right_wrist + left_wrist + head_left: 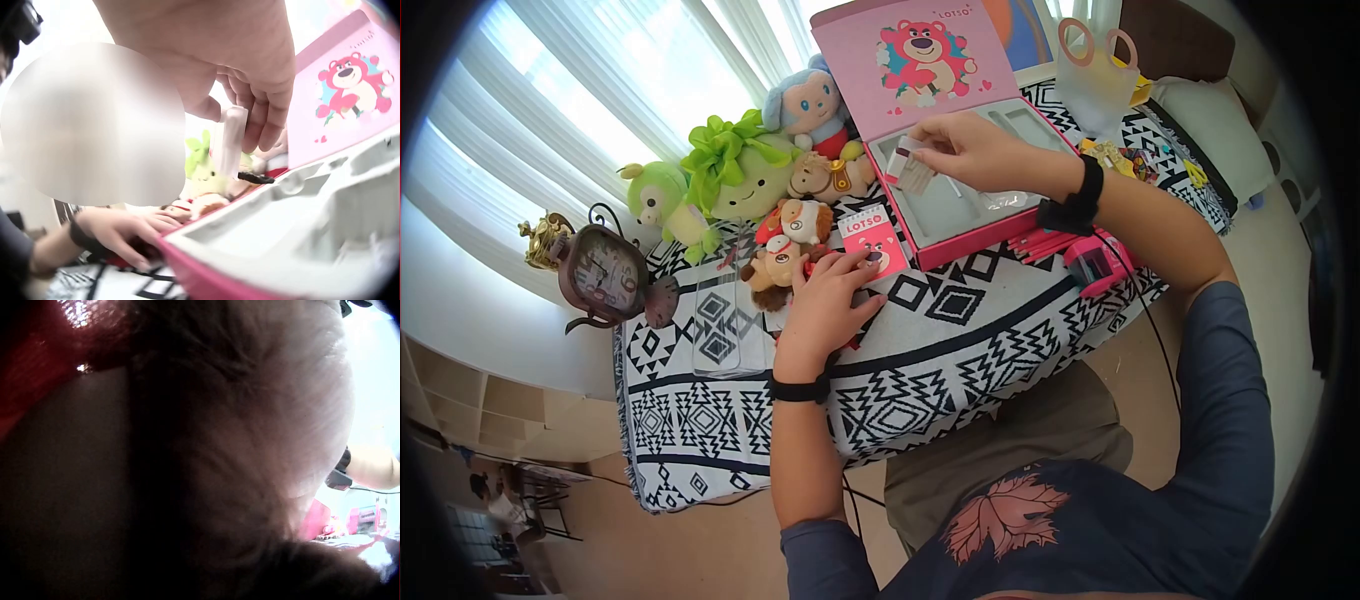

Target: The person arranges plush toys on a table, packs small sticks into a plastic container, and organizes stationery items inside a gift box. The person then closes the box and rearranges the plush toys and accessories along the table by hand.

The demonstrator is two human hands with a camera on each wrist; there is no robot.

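Observation:
My right hand (972,150) is over the left part of a pink gift box (982,240). Its thumb and fingers pinch a small pale block (232,140), which looks whitish and partly see-through. Below it lies the box's grey moulded tray (269,219), with shaped hollows. My left hand (825,305) rests with loosely spread fingers by the lower edge of a pink LOTSO notepad (868,235). Small brown-and-white plush toys (778,262) lie beside that hand. Tan fur (262,425) fills most of the left wrist view, dark and close.
The box lid (930,60) with a pink bear stands raised at the back. Green plush toys (740,165) and a clock (603,275) are at the left. A clear case (718,335) lies nearby. A pink sharpener-like item (1095,265) and pencils (1040,243) sit right of the box.

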